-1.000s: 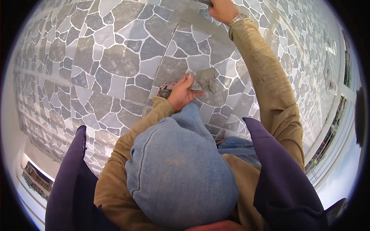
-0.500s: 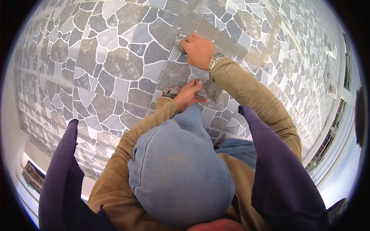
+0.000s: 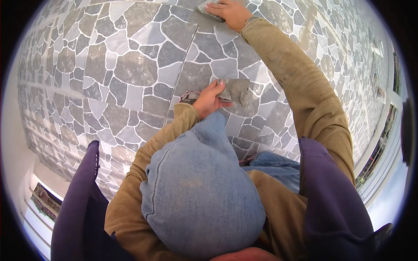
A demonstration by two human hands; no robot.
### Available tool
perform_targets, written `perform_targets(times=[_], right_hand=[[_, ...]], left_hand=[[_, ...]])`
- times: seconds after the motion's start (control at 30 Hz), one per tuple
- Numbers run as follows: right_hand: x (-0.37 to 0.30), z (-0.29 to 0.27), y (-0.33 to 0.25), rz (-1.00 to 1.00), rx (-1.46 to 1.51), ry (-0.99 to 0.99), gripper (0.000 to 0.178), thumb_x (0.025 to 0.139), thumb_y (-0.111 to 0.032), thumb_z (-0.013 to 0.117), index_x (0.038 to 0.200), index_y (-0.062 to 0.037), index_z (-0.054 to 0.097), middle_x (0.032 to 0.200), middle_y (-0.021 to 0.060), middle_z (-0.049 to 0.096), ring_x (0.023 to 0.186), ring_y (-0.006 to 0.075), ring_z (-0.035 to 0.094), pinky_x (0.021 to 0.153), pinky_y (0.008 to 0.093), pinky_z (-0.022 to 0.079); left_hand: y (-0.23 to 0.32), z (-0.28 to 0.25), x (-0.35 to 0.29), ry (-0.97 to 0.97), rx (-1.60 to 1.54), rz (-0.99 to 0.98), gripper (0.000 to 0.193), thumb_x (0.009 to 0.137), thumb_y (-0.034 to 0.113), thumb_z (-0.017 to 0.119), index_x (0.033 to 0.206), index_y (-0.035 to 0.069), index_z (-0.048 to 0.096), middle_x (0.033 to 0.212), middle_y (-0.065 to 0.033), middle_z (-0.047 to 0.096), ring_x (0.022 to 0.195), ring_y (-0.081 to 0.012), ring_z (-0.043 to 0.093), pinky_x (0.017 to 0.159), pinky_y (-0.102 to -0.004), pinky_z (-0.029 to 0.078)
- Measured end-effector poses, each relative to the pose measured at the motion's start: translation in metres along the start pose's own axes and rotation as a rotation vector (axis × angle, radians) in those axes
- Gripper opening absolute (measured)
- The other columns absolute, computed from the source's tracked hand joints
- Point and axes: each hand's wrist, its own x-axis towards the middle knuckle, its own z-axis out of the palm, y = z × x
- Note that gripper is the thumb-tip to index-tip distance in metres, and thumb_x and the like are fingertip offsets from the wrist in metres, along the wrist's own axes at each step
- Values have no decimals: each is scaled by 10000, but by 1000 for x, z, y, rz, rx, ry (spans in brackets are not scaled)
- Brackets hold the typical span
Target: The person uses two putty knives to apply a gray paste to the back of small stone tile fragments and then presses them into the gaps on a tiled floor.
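Note:
My left hand (image 3: 208, 101) is closed on a flat, thin plate (image 3: 233, 82), its thumb on top; its exact kind I cannot make out. A lump of wet grey grout (image 3: 241, 95) sits on that plate. Far forward, my right hand (image 3: 234, 14) presses a flat grey pad (image 3: 210, 10) against the stone-patterned tile floor (image 3: 133, 71), its fingers stretched over the pad. Whether the pad is a sponge or a folded cloth I cannot tell. A dark joint between tiles (image 3: 188, 50) runs from near the pad toward my left hand.
My bent knee in blue jeans (image 3: 202, 182) fills the lower middle, below my left hand. Dark purple cloth flaps (image 3: 72, 204) hang at both sides. A white wall (image 3: 21, 150) borders the floor at left, and a railing (image 3: 374, 152) shows at right.
My right hand has slid the pad forward, away from me, along the floor. The grey smear right of the joint has largely gone. My left hand stays nearly in place.

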Motion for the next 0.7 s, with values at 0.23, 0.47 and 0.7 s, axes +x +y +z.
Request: perform_targets(times=[0.23,0.47,0.7], right_hand=[[-26,-33,19,36,6,-56,604,760,-18,627,1347,-155,619,1231,49,692,1123,324,604,947,419,543],[21,6,26,392,65,42,482,785,-52,633,1258,-140,651,1214,82,693,1133,332,609,966,424,524],[-7,0,-78,280,93,-84,697,731,-102,721,1407,-146,556,1301,39,659,1173,340,586,982,437,534]], left_hand=[[7,-2,-4,-38,25,8,403,1087,369,446,1404,119,439,1338,-52,571,1173,-214,616,919,-427,569],[3,0,1,-67,14,-15,416,1084,385,449,1406,122,436,1323,-55,579,1164,-223,620,914,-428,570],[6,-2,11,-115,-11,-18,461,1075,393,474,1450,141,385,1353,-44,568,1195,-230,609,928,-456,568]])
